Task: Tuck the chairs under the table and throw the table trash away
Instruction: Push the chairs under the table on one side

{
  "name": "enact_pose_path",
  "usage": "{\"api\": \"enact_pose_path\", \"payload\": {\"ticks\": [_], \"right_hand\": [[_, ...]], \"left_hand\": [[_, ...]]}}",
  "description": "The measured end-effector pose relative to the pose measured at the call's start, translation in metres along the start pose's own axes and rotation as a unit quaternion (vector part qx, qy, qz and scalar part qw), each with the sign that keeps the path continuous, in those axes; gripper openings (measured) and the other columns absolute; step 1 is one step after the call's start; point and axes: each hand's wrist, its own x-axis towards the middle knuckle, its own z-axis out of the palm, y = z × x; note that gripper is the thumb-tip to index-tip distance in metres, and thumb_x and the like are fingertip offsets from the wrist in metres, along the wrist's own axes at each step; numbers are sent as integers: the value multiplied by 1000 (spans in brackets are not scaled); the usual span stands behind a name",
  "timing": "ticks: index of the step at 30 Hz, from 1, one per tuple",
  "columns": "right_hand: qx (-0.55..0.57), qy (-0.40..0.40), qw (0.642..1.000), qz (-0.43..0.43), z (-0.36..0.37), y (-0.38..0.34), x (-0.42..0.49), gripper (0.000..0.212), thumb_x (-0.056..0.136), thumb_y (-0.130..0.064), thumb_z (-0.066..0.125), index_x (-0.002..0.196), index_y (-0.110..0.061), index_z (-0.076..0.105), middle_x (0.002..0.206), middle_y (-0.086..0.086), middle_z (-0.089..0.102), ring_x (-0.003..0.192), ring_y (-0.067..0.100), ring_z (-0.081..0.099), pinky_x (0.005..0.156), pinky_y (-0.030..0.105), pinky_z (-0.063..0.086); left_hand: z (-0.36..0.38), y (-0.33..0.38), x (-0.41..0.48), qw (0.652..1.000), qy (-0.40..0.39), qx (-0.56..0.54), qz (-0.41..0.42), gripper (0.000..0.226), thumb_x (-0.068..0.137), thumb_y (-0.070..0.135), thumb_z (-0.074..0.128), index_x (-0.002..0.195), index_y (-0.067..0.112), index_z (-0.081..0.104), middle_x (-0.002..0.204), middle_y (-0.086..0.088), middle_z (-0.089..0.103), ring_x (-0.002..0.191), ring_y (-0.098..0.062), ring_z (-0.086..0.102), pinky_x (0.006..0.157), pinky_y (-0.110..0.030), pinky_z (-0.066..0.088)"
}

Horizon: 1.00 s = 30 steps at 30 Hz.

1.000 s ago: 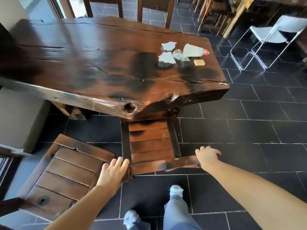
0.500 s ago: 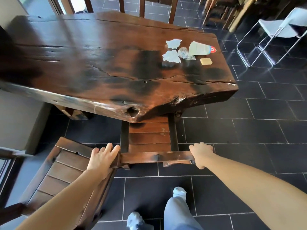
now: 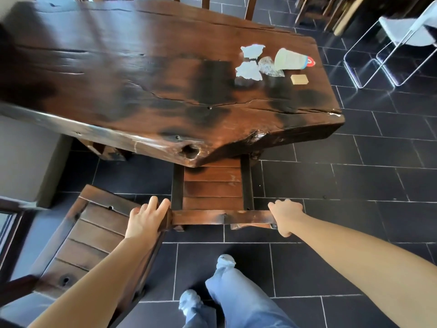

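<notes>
Slatted dark-wood chair [image 3: 212,185], seat partly beneath table [image 3: 142,91] edge

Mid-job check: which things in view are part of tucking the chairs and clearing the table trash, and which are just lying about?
Job:
- chair, both hands on its back rail: left hand, right hand
- second chair, not tucked
- table
- trash: paper scraps, cup, plastic wrap, tan card

Lying about:
- white folding chair
- far chairs

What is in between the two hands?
The wooden top rail of the chair runs straight from the left hand to the right hand; each hand grips one end. The head view shows it.
</notes>
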Motion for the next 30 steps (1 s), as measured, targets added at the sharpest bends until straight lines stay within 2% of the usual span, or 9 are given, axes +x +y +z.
{"api": "enact_pose_path", "payload": {"ticks": [7, 9, 11, 14, 16, 18, 21, 26, 30], "right_hand": [[14, 29, 998, -58, 3, 7, 1, 62, 72, -29, 75, 125, -17, 45, 110, 3, 59, 96, 22, 59, 76, 31, 52], [34, 93, 989, -111, 11, 12, 0, 55, 73, -30, 74, 122, -19, 51, 113, 1, 61, 101, 21, 57, 80, 33, 53], [72, 191, 969, -141, 25, 16, -4, 46, 76, -33, 70, 118, -21, 57, 117, -1, 62, 107, 20, 55, 86, 37, 51], [129, 328, 930, -100, 47, 10, -9, 26, 78, -36, 67, 101, -24, 65, 108, -4, 66, 107, 20, 56, 93, 43, 43], [170, 374, 908, -85, 51, 6, -9, 14, 79, -33, 64, 91, -26, 67, 100, -7, 68, 102, 19, 58, 90, 42, 44], [176, 388, 899, -104, 50, 9, -5, 9, 79, -25, 65, 89, -25, 67, 93, -6, 69, 95, 18, 61, 82, 38, 49], [176, 389, 894, -134, 53, 20, 1, 23, 70, -15, 76, 90, -22, 68, 87, -4, 71, 85, 19, 65, 69, 35, 54], [189, 388, 889, -150, 57, 24, 4, 31, 60, -11, 82, 86, -19, 69, 85, -1, 71, 79, 21, 66, 69, 37, 55], [177, 368, 902, -142, 58, 23, 6, 26, 63, -14, 79, 85, -21, 67, 87, -3, 70, 83, 20, 64, 70, 37, 55]], "left_hand": [[-11, 11, -6, 997, -15, -59, -44, 66, 72, 7, 70, 123, 24, 31, 110, -5, 37, 98, -29, 53, 75, -41, 50], [-13, 14, -7, 996, -17, -64, -58, 65, 74, 5, 68, 124, 23, 32, 113, -6, 37, 99, -30, 53, 75, -41, 50], [-15, 21, -9, 993, -23, -83, -75, 64, 75, 2, 66, 126, 20, 32, 117, -9, 37, 99, -32, 52, 73, -41, 50], [-21, 32, -12, 989, -42, -101, -102, 62, 78, 2, 65, 127, 17, 31, 122, -12, 35, 102, -34, 50, 69, -40, 49], [-23, 34, -13, 988, -55, -97, -105, 60, 80, 3, 63, 128, 16, 29, 124, -12, 34, 104, -34, 50, 70, -38, 49], [-21, 32, -13, 987, -56, -111, -101, 59, 79, 0, 61, 128, 15, 31, 121, -12, 33, 103, -36, 49, 72, -41, 49], [-16, 31, -12, 985, -55, -136, -89, 54, 78, 2, 62, 123, 13, 34, 116, -11, 33, 99, -36, 47, 76, -46, 50], [-18, 35, -10, 986, -67, -126, -81, 55, 80, 5, 64, 122, 17, 30, 119, -9, 33, 107, -34, 44, 79, -43, 48], [-24, 36, -11, 987, -69, -118, -87, 56, 80, 4, 63, 122, 20, 28, 119, -7, 32, 108, -30, 44, 67, -35, 45]]}}
